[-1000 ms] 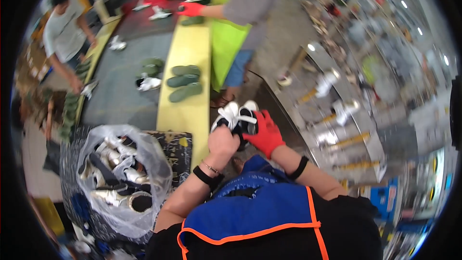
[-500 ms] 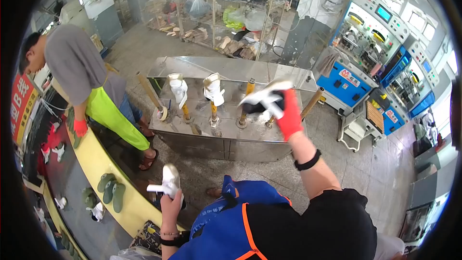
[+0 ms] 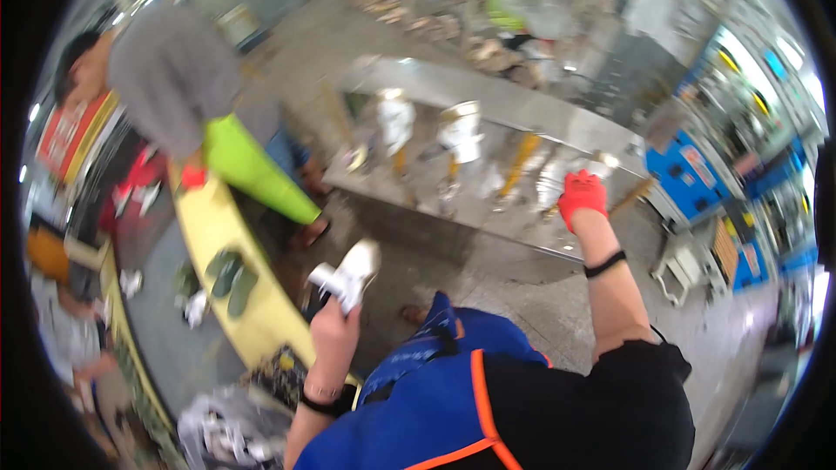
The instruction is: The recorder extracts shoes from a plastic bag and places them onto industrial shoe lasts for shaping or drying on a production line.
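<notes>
In my left hand, bare and closed, is a white shoe with a pale strap, held low in front of me, toe up. My right hand, in a red glove, reaches over a metal stand. Its fingers are curled at another white shoe, on or beside the post at the stand's right; blur hides the exact contact. Farther left, a white shoe and a second white shoe sit upside down on posts. Between them and my right hand rises a bare yellowish post.
At the left, a person in grey with a lime apron leans over a yellow-edged conveyor. Olive shoe-shaped pieces lie on that edge. A plastic bag lies near my left arm. Blue machines and a white cart stand right.
My right hand has brought its shoe down and right to the stand's right end. The left hand still holds its shoe. The whole view has shifted and blurred.
</notes>
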The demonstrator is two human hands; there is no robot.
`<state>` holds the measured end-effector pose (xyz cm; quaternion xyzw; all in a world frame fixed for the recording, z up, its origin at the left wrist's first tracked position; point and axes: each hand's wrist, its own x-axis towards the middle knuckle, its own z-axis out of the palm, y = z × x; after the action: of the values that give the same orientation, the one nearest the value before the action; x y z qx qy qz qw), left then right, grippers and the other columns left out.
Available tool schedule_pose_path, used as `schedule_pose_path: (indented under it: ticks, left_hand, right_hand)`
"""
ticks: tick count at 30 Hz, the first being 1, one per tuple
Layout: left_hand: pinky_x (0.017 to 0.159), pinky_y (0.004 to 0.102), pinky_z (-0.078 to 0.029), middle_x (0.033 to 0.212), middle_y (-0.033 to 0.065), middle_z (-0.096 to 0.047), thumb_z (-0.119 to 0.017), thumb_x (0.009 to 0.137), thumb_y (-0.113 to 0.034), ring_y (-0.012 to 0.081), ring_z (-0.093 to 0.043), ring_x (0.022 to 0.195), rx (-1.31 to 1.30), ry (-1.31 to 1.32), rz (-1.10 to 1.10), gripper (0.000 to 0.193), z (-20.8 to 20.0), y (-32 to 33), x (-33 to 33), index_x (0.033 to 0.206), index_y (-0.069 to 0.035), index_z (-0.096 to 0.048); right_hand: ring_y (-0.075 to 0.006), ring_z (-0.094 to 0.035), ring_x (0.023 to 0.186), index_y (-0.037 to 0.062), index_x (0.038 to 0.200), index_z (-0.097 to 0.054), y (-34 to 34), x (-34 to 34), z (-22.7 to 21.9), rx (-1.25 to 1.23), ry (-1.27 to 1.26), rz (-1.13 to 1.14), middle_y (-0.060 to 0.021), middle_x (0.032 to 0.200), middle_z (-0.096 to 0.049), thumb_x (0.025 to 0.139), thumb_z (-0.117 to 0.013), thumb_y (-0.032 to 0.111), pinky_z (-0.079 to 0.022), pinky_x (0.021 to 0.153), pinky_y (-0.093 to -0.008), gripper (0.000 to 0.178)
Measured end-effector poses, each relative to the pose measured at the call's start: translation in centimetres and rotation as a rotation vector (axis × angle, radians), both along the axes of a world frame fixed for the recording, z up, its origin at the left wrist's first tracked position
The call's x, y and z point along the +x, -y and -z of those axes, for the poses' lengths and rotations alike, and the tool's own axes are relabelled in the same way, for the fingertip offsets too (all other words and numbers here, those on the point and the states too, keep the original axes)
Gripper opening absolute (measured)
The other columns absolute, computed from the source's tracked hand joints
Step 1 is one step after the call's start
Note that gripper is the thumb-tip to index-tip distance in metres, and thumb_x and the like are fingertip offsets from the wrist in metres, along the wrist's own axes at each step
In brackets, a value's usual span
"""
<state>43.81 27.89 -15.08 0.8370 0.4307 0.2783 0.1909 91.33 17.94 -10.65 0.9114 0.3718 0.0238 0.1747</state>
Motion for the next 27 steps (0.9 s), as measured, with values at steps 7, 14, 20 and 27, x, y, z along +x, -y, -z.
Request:
schedule_pose_path:
  ticks: [7,14,20,27]
  left_hand:
    - [0.056,0.0313,-0.05,0.071,0.0043,-0.058,-0.058,0.078,-0.012,0.0191,-0.061,0.066,0.421,-0.493,0.111,0.014,-5.3,0.7,4.8,0.091,-0.006,-0.059]
    - [0.089,0.0439,-0.05,0.103,0.0149,-0.062,-0.06,0.074,-0.005,0.029,-0.062,0.1,0.513,-0.154,0.4,0.033,-8.5,2.3,4.5,0.106,-0.002,-0.066]
    - [0.091,0.0473,-0.047,0.106,0.0151,-0.059,-0.068,0.071,0.003,0.0371,-0.058,0.105,0.303,-0.051,-0.006,0.021,-4.4,2.1,-2.4,0.091,-0.005,-0.066]
    - [0.087,0.0439,-0.047,0.104,0.014,-0.059,-0.069,0.071,0.003,0.0357,-0.058,0.103,0.224,-0.067,-0.052,0.022,-3.6,1.0,-3.4,0.091,-0.006,-0.066]
  right_hand:
    - [-0.0239,-0.061,0.103,0.0059,0.127,-0.054,-5.7,-21.7,0.6,0.767,-1.277,-0.542,-0.0115,0.115,-0.063,0.078,-0.078,0.032,-0.051,0.088,-0.0347,0.06]
    - [-0.0163,-0.059,0.092,0.005,0.111,-0.058,-7.3,-18.9,2.9,0.889,-1.739,-0.016,-0.0052,0.1,-0.063,0.082,-0.071,0.01,-0.051,0.08,-0.0337,0.032]
    - [-0.0337,-0.056,0.1,0.0045,0.108,-0.057,-4.4,-8.0,-6.1,1.482,0.064,-0.562,-0.0154,0.104,-0.058,0.071,-0.071,0.002,-0.045,0.087,-0.0403,0.039]
    - [-0.0335,-0.056,0.105,0.0086,0.108,-0.059,-4.3,0.2,6.3,0.606,0.141,-0.36,-0.0147,0.108,-0.059,0.076,-0.067,0.008,-0.048,0.085,-0.0425,0.033]
